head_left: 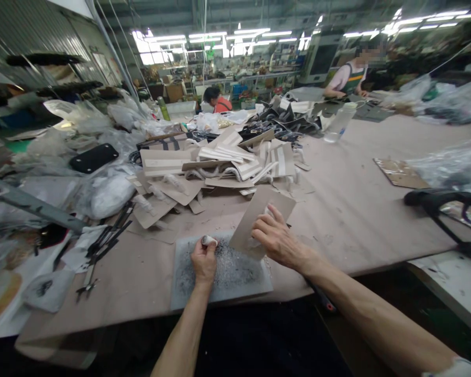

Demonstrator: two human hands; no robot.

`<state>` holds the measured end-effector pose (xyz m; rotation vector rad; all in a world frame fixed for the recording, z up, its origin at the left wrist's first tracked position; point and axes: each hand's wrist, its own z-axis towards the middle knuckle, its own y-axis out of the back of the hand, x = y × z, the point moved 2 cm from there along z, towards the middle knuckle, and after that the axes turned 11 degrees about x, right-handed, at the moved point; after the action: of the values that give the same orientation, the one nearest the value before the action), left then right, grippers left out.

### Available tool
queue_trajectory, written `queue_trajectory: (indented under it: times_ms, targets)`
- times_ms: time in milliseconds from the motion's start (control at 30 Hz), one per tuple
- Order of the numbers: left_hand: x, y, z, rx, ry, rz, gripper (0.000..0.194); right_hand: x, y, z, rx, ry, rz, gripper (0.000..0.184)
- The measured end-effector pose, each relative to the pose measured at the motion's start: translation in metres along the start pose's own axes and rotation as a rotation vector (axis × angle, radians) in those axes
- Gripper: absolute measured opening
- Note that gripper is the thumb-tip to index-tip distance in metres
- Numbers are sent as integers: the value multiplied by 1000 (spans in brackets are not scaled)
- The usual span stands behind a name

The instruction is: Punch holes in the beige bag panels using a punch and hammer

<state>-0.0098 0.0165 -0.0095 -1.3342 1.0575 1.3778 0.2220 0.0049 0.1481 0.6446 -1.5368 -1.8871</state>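
Above a grey speckled board at the table's near edge, my left hand is closed around a short white cylinder with a rounded end. What the cylinder is, I cannot make out. My right hand grips a flat beige panel, tilted over the board's right side. Something white shows on the panel under my fingers, partly hidden. Dark bits and scuff marks cover the board. Just beyond lies a heap of similar beige panels, several with white wrapped loops attached.
Black straps and metal tools lie at the left beside plastic bags. A clear bottle stands at the back right. A black framed object rests near the right edge. Two people are farther back.
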Motion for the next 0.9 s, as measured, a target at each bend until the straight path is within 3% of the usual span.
queue_trajectory:
  times_ms: [100,200,300,400,500,567,667,733,800,900]
  targets:
    - [0,0,0,15,-10,24,34,2,-11,0,41,169,162,27]
    - [-3,-1,-1,25,-10,68,33,3,-18,3,28,246,321,26]
    - [-6,-2,-2,48,-20,104,30,7,-36,7,16,259,425,26]
    - [-11,-3,-3,53,-24,102,29,13,-71,7,9,190,546,32]
    - [-14,-4,-4,55,-7,105,28,20,-103,0,24,98,619,37]
    - [-15,-5,-4,62,2,116,28,24,-112,-8,-10,-33,588,49]
    - [-14,-5,-4,61,-2,127,27,32,-105,-21,-174,-342,571,65]
    - [-12,-5,-3,61,-4,132,27,41,-95,-29,-259,-533,613,59]
    - [-11,-5,-3,72,-5,146,27,52,-90,-31,-242,-656,651,49]
    - [-13,-4,-3,84,-22,189,27,67,-93,-26,-83,-741,653,58]
